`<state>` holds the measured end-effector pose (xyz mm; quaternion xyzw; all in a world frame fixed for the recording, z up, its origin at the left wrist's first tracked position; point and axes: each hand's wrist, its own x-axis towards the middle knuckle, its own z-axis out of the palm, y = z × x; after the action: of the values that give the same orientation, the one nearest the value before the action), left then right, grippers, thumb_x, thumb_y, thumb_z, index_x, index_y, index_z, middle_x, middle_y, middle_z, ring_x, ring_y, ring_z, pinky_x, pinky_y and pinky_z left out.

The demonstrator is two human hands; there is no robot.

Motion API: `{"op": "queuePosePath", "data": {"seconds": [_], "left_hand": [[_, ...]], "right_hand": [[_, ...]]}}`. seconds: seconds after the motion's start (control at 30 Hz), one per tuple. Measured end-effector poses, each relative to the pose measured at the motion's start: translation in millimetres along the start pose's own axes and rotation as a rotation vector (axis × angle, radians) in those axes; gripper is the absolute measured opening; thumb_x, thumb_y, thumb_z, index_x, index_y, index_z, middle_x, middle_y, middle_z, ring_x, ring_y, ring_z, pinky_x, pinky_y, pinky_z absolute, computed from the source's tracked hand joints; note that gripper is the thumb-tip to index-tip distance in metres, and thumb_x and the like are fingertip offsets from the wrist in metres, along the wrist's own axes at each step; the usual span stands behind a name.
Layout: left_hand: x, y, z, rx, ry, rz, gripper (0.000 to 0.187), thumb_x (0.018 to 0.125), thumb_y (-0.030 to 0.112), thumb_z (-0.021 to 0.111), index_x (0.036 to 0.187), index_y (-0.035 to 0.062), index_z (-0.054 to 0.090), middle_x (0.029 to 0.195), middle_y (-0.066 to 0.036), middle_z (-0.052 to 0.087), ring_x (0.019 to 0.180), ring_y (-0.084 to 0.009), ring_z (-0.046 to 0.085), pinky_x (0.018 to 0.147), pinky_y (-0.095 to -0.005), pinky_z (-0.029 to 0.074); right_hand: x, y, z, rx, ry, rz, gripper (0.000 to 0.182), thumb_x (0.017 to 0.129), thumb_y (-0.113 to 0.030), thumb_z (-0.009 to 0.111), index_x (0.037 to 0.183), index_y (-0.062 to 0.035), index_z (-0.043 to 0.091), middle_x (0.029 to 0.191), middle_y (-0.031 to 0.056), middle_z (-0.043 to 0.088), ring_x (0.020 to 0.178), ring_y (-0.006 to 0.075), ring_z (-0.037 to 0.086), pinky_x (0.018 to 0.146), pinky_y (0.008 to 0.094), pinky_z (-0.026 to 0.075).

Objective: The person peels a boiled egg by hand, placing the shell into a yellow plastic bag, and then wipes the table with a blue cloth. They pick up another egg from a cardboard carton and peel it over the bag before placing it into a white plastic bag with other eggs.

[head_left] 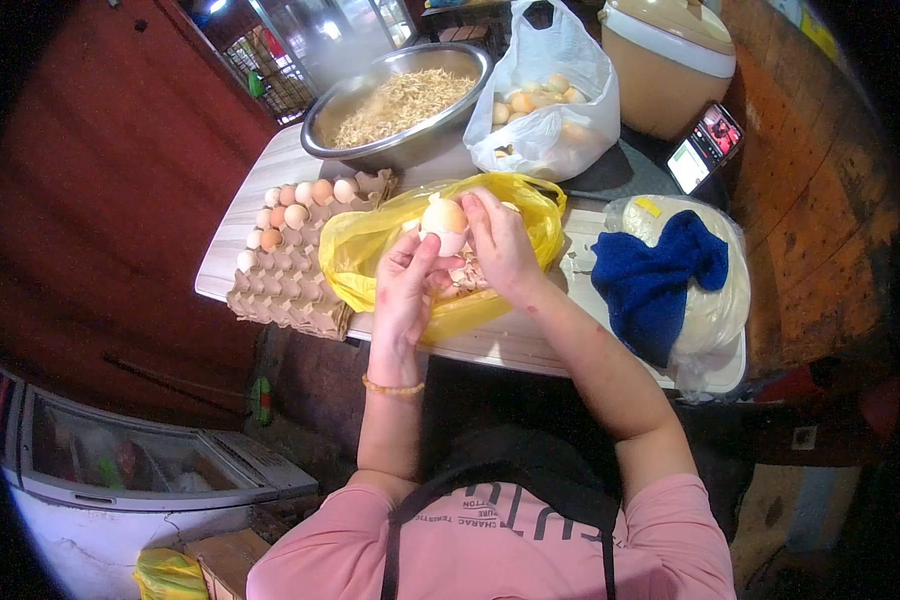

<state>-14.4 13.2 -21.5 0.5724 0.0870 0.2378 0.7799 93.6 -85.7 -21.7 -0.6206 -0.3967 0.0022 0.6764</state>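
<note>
A partly peeled egg (442, 222) is held over an open yellow plastic bag (355, 250). My left hand (407, 280) has its fingers closed around the egg from below, with a bracelet on that wrist. Against the egg's right side, the fingers of my right hand (500, 245) are bent in a pinch at the shell. Broken eggshell pieces (467, 275) lie inside the yellow bag, just under my hands. To the left, a cardboard egg tray (300, 285) carries several white and brown eggs (295, 215) in its far cups.
Behind the yellow bag stand a large metal bowl (405, 150) of pale shreds and a white plastic bag (540, 120) of eggs. A beige cooler (670, 80), a propped phone (705, 148) and a blue cloth (658, 280) on a plastic-wrapped bundle (725, 285) are on the right.
</note>
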Motion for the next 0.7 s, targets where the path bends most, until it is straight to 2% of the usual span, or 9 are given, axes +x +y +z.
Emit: {"op": "queuePosePath", "data": {"seconds": [0.03, 0.1, 0.23, 0.3, 0.43, 0.5, 0.53, 0.6, 0.7], "left_hand": [[-0.3, 1.3, 0.6, 0.010, -0.003, -0.011, 0.035, 0.095, 0.026, 0.055, 0.119, -0.0003, 0.055, 0.102, -0.009, 0.067, 0.077, -0.0119, 0.066, 0.058, -0.0177, 0.048], [-0.2, 4.7, 2.5, -0.030, -0.006, -0.029, 0.036, 0.095, 0.025, 0.055, 0.121, 0.0002, 0.053, 0.104, -0.009, 0.066, 0.079, -0.0121, 0.066, 0.057, -0.0179, 0.049], [0.4, 4.5, 3.7, -0.073, -0.018, -0.045, 0.036, 0.095, 0.023, 0.055, 0.123, 0.0019, 0.049, 0.107, -0.010, 0.064, 0.082, -0.0129, 0.066, 0.057, -0.0184, 0.050], [0.5, 4.0, 3.2, -0.052, -0.013, -0.046, 0.035, 0.094, 0.022, 0.056, 0.122, 0.0024, 0.049, 0.105, -0.009, 0.064, 0.082, -0.0132, 0.066, 0.058, -0.0183, 0.050], [2.2, 7.3, 0.2, -0.074, 0.083, -0.039, 0.032, 0.092, 0.023, 0.060, 0.117, 0.0039, 0.052, 0.100, -0.007, 0.064, 0.082, -0.0135, 0.066, 0.058, -0.0180, 0.051], [5.9, 9.8, -1.5, -0.108, 0.138, -0.012, 0.031, 0.091, 0.020, 0.061, 0.116, 0.0033, 0.052, 0.100, -0.007, 0.064, 0.081, -0.0142, 0.067, 0.057, -0.0180, 0.051], [8.1, 11.9, -1.2, -0.142, 0.193, 0.016, 0.030, 0.090, 0.018, 0.062, 0.114, 0.0026, 0.053, 0.099, -0.008, 0.065, 0.079, -0.0148, 0.067, 0.057, -0.0181, 0.051], [11.1, 16.0, 0.7, -0.133, 0.195, 0.017, 0.030, 0.090, 0.019, 0.063, 0.113, 0.0024, 0.053, 0.099, -0.009, 0.065, 0.081, -0.0155, 0.068, 0.059, -0.0188, 0.052], [14.2, 18.3, 5.2, -0.068, 0.179, 0.051, 0.030, 0.089, 0.019, 0.064, 0.112, 0.0026, 0.053, 0.099, -0.010, 0.065, 0.081, -0.0157, 0.068, 0.064, -0.0206, 0.053]], "right_hand": [[-0.2, 0.6, -0.9, 0.000, -0.001, -0.002, 0.032, 0.099, -0.022, 0.040, 0.095, 0.0047, 0.057, 0.084, 0.0246, 0.061, 0.081, 0.0408, 0.059, 0.071, 0.0431, 0.045], [0.5, 0.4, -2.4, 0.065, -0.006, 0.007, 0.028, 0.099, -0.021, 0.043, 0.098, 0.0033, 0.058, 0.075, 0.0156, 0.061, 0.070, 0.0180, 0.060, 0.060, 0.0298, 0.046], [2.9, 2.7, 0.1, 0.113, 0.029, -0.095, 0.027, 0.098, -0.019, 0.045, 0.098, 0.0039, 0.059, 0.079, 0.0161, 0.062, 0.073, 0.0207, 0.061, 0.063, 0.0306, 0.047], [2.5, -2.1, -1.5, 0.044, 0.014, -0.120, 0.024, 0.094, -0.017, 0.049, 0.094, 0.0044, 0.059, 0.085, 0.0219, 0.062, 0.079, 0.0365, 0.061, 0.070, 0.0404, 0.047], [3.9, 3.6, -2.6, -0.008, 0.042, -0.170, 0.020, 0.092, -0.014, 0.052, 0.093, 0.0045, 0.060, 0.082, 0.0214, 0.061, 0.077, 0.0360, 0.060, 0.070, 0.0405, 0.047], [4.3, 6.3, -6.1, -0.161, 0.009, -0.132, 0.019, 0.090, -0.013, 0.056, 0.095, 0.0037, 0.062, 0.091, 0.0156, 0.061, 0.082, 0.0286, 0.061, 0.073, 0.0334, 0.048], [3.9, 8.1, -5.3, -0.161, 0.010, -0.132, 0.019, 0.090, -0.013, 0.056, 0.095, 0.0037, 0.062, 0.091, 0.0156, 0.061, 0.082, 0.0286, 0.061, 0.073, 0.0334, 0.048], [3.4, 9.7, -2.2, -0.350, 0.077, -0.468, 0.021, 0.086, -0.016, 0.062, 0.098, 0.0014, 0.063, 0.098, 0.0154, 0.059, 0.087, 0.0308, 0.059, 0.076, 0.0353, 0.048], [0.0, 2.9, 4.0, -0.312, 0.039, -0.402, 0.035, 0.078, -0.025, 0.069, 0.105, -0.0028, 0.063, 0.105, 0.0138, 0.057, 0.094, 0.0329, 0.057, 0.082, 0.0430, 0.044]]}}
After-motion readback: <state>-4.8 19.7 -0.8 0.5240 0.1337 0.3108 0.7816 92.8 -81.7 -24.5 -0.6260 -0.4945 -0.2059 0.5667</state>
